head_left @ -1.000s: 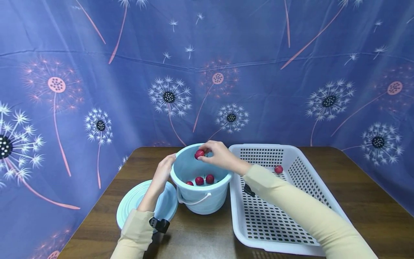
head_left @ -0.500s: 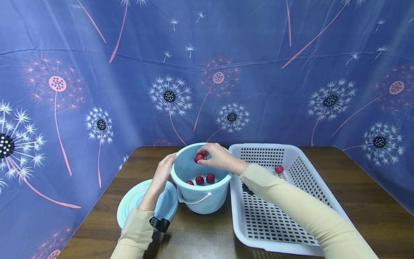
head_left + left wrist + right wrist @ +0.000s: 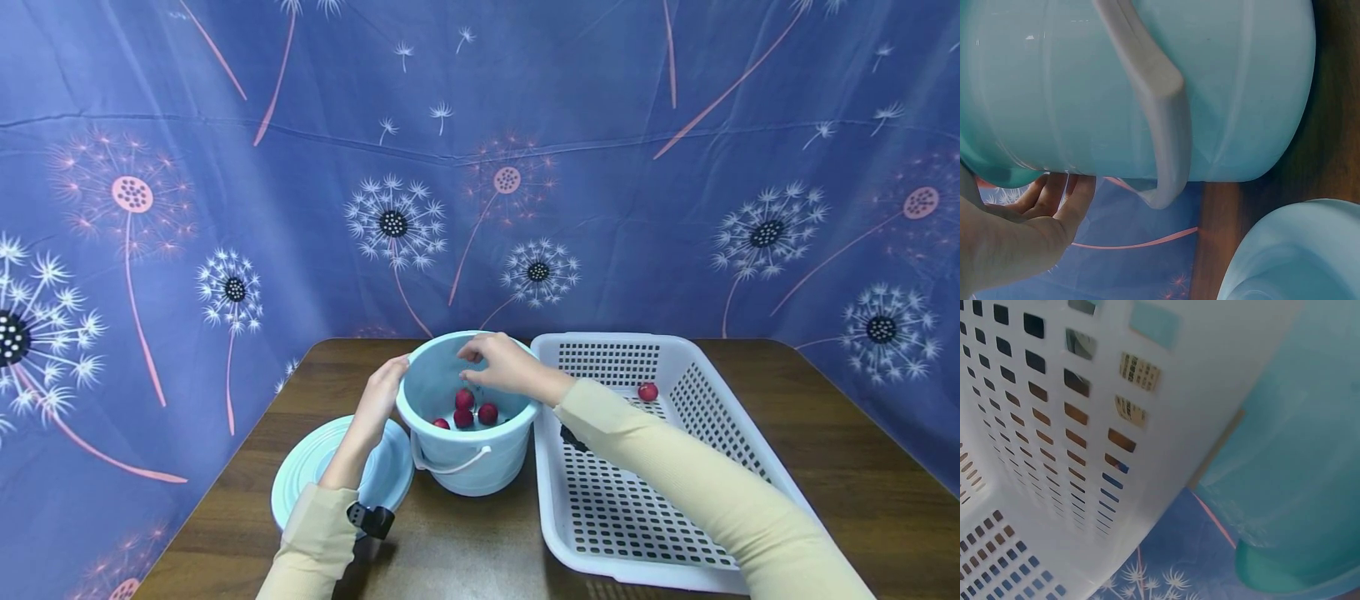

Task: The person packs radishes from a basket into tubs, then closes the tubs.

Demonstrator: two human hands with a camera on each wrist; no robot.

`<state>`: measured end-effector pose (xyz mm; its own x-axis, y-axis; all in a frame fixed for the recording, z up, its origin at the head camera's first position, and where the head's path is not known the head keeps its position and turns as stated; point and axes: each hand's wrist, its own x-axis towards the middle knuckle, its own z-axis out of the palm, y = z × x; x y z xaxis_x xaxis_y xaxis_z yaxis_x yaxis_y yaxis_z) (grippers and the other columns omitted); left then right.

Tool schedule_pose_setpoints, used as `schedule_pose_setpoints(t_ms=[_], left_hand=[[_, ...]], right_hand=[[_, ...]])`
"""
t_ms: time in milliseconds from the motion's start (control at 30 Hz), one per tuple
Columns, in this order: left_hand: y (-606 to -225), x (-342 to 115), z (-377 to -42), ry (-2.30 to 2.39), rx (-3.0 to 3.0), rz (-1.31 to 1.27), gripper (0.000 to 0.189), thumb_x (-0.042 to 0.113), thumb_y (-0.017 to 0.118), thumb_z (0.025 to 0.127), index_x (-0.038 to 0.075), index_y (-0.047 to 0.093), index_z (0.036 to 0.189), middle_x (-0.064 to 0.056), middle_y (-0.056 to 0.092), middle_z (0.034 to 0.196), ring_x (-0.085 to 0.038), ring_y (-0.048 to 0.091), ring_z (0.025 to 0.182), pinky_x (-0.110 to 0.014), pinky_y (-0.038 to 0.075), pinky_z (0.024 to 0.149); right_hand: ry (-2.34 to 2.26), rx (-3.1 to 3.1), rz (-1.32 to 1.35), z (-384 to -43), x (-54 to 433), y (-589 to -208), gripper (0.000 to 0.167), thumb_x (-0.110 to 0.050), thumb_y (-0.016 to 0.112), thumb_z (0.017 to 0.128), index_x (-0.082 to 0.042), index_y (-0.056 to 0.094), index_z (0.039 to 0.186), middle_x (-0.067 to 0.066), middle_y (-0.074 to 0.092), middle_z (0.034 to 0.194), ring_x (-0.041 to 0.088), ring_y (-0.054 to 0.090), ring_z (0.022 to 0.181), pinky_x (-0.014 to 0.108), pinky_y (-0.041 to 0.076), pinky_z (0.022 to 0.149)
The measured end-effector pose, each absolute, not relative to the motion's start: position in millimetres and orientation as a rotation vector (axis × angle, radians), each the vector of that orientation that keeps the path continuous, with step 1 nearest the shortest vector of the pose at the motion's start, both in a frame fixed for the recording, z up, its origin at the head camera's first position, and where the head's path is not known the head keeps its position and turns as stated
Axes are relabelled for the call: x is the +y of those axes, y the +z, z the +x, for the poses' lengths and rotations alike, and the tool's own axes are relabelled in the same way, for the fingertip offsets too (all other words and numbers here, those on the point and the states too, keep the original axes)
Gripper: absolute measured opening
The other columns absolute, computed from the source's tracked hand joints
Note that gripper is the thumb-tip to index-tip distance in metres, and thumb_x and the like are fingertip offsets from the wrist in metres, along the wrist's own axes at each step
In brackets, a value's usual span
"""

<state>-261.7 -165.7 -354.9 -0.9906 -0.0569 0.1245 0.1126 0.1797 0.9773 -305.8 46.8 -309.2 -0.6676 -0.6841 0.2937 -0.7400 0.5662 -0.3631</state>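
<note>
My left hand grips the left rim of a light blue bucket; in the left wrist view its fingers press the outer wall under the rim. Inside the bucket opening hovers my right hand, fingers loosely bent with nothing between them. Just below it is a small round red fruit with a thin stem, resting among several others like it on the bucket's bottom. The right wrist view shows the bucket's side but not the right hand.
To the right stands a white perforated basket holding one red fruit. A light blue round lid lies left of the bucket, partly behind the left forearm. The bucket's white handle hangs down in front. A patterned blue cloth hangs behind the table.
The right hand's fingers have parted from the red fruit, which has dropped onto the others in the bucket. The left hand has kept its place on the rim.
</note>
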Motion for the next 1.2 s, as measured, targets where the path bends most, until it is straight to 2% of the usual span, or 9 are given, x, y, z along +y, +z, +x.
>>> schedule_pose_setpoints(t_ms=[167, 500, 933, 1200], left_hand=[[-355.1, -165.8, -261.0, -1.928, -2.31, -0.062, 0.043, 0.023, 0.035, 0.1, -0.002, 0.046, 0.133, -0.022, 0.047, 0.137, -0.033, 0.042, 0.129, -0.047, 0.031, 0.109], [-355.3, -167.1, -262.1, -1.921, -2.325, -0.065, 0.044, 0.023, 0.034, 0.1, -0.002, 0.046, 0.134, -0.022, 0.046, 0.138, -0.033, 0.042, 0.129, -0.047, 0.032, 0.108], [-357.7, -165.3, -260.1, -1.935, -2.31, -0.037, 0.043, 0.023, 0.035, 0.1, -0.002, 0.047, 0.133, -0.022, 0.049, 0.136, -0.032, 0.045, 0.126, -0.045, 0.035, 0.105], [-355.4, -165.2, -260.3, -1.924, -2.312, -0.05, 0.044, 0.023, 0.035, 0.099, -0.002, 0.047, 0.133, -0.022, 0.048, 0.136, -0.032, 0.044, 0.127, -0.045, 0.034, 0.106]], right_hand=[[0.724, -2.649, 1.241, -304.9, 48.2, -309.9, 0.03, -0.016, 0.066, 0.086, 0.001, 0.065, 0.111, 0.014, 0.066, 0.107, 0.023, 0.063, 0.097, 0.036, 0.051, 0.087], [0.771, -2.618, 1.236, -305.8, 46.9, -310.5, 0.028, -0.013, 0.067, 0.086, 0.001, 0.066, 0.11, 0.015, 0.066, 0.106, 0.023, 0.063, 0.096, 0.036, 0.052, 0.086], [0.853, -2.57, 1.2, -305.5, 50.7, -310.7, 0.028, -0.016, 0.066, 0.087, -0.002, 0.066, 0.111, 0.012, 0.067, 0.105, 0.02, 0.064, 0.096, 0.029, 0.052, 0.084], [1.026, -2.462, 1.169, -306.5, 58.1, -309.4, 0.025, -0.013, 0.067, 0.086, -0.001, 0.067, 0.107, 0.015, 0.067, 0.103, 0.026, 0.063, 0.096, 0.04, 0.051, 0.088]])
